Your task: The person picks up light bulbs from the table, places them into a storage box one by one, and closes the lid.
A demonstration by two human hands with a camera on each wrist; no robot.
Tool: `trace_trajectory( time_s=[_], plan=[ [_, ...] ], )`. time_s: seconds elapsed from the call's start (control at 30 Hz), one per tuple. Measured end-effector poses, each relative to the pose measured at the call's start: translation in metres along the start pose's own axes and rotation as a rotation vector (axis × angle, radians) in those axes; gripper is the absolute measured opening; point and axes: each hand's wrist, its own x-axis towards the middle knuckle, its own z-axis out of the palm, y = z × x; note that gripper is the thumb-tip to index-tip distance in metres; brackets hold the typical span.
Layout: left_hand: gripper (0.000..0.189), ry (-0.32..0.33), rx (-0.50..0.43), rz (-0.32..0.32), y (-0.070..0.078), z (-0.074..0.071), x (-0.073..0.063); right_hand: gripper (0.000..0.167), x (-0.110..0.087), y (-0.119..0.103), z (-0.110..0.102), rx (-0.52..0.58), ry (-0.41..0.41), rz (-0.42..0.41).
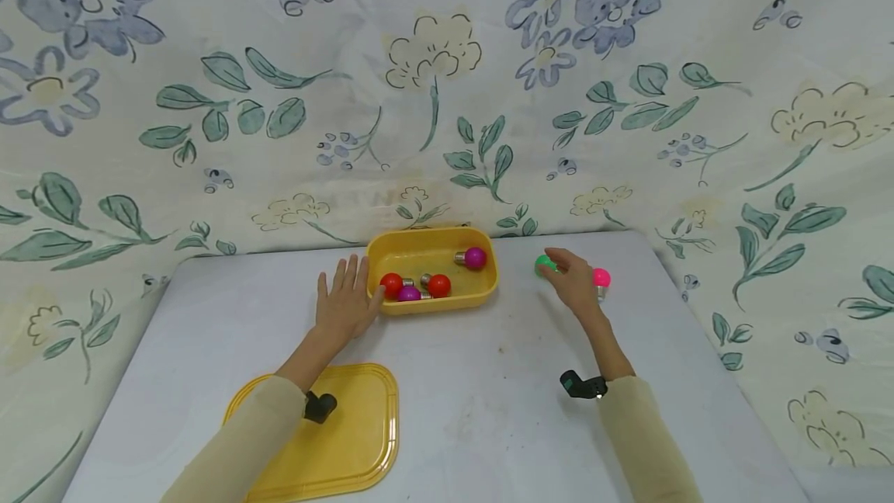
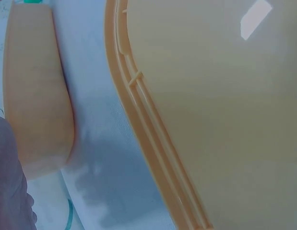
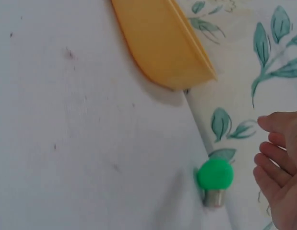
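A deep yellow container [image 1: 447, 303] holds two red light bulbs and two purple ones. My left hand [image 1: 342, 301] is at its left end, fingers extended and spread, the thumb by the container's front left corner. To the right of the container lies a green light bulb [image 1: 543, 263] with a metal base. My right hand [image 1: 574, 279] is just beside it, fingers bent. In the right wrist view a gap shows between the green bulb [image 3: 215, 174] and the fingers. A pink light bulb [image 1: 601, 278] rests right of that hand, its base partly behind the wrist.
A flat yellow tray [image 1: 356, 441] lies at the table's front left, under the left forearm. The white table [image 1: 482, 379] ends at the back against a flowered cloth [image 1: 433, 138].
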Motion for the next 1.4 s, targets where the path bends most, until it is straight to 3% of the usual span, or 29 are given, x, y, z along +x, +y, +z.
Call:
trace_trajectory(
  time_s=[0.33,0.57,0.77,0.97,1.4],
  plan=[
    [0.077,-0.008,0.008,-0.001,-0.001,-0.001,0.0,0.04,-0.006,0.031,-0.023,-0.078,0.155,-0.036],
    [0.076,-0.004,0.01,0.002,-0.001,-0.001,0.0,0.044,-0.005,0.049,-0.03,-0.149,0.248,0.076],
    [0.076,0.003,0.002,0.003,0.0,-0.001,-0.001,0.046,-0.006,0.059,-0.032,-0.111,0.298,0.172],
    [0.076,-0.003,-0.004,0.006,0.0,-0.002,0.0,0.049,-0.005,0.064,-0.033,-0.092,0.357,0.209],
    [0.076,0.0,-0.001,0.006,0.0,-0.001,0.0,0.052,-0.013,0.077,-0.03,-0.026,0.317,0.301]
  ],
)
